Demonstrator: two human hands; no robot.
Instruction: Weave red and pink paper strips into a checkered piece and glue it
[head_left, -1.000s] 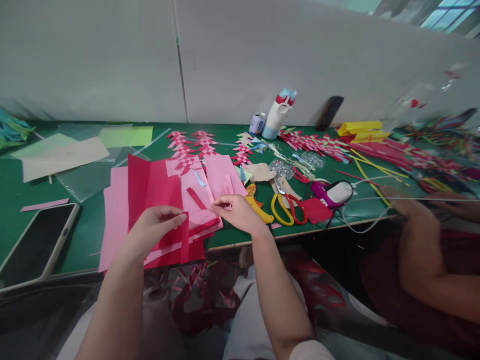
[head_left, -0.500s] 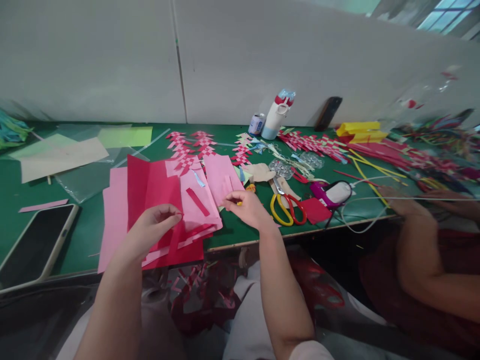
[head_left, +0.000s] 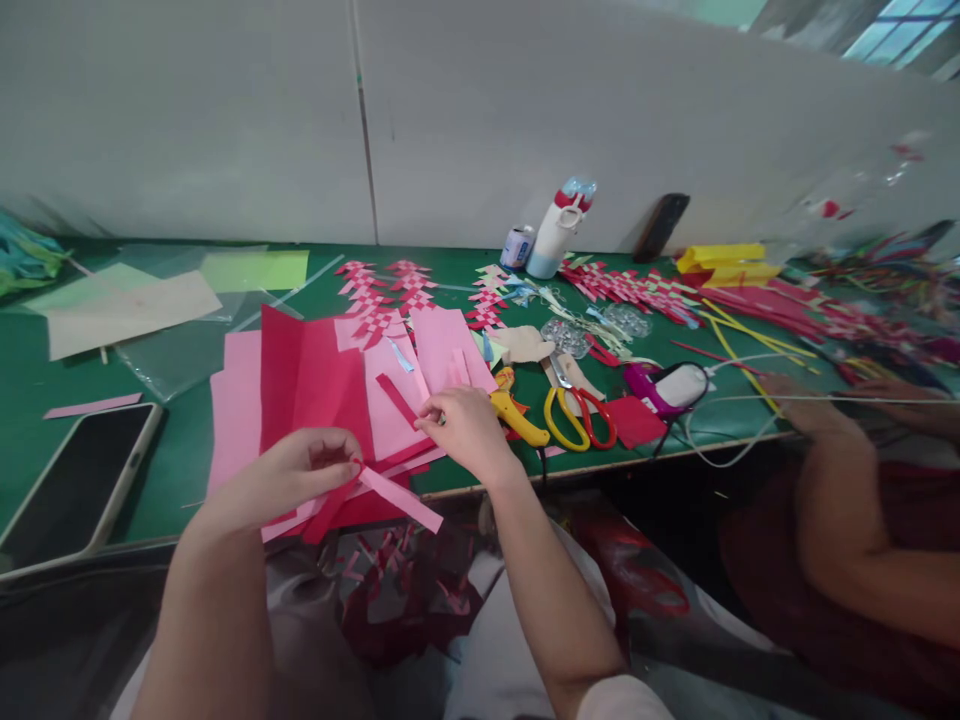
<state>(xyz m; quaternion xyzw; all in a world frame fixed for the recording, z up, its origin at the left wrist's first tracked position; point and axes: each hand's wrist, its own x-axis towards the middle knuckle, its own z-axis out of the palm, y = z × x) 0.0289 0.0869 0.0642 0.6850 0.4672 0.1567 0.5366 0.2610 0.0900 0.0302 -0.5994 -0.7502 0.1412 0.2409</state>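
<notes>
My left hand (head_left: 289,478) pinches two paper strips, a pink strip (head_left: 401,499) and a red strip (head_left: 330,505), near the table's front edge. My right hand (head_left: 461,428) rests with curled fingers on the stack of pink and red paper sheets (head_left: 300,385), fingertips pinching at a sheet's edge. A loose red strip (head_left: 396,398) lies on the pink sheets just left of it. Yellow-and-red scissors (head_left: 577,415) and a yellow tool (head_left: 517,420) lie just right of my right hand.
A phone (head_left: 71,485) lies at the front left. Woven pink-and-red paper pieces (head_left: 375,300), a white bottle (head_left: 555,230), a small can (head_left: 517,246) and a purple glue gun (head_left: 664,385) sit further back. Another person's arms (head_left: 847,500) work at the right.
My left hand has dropped toward the table edge and now holds a pink strip with the red one. My right hand went right toward the yellow tool, then came back onto the sheets.
</notes>
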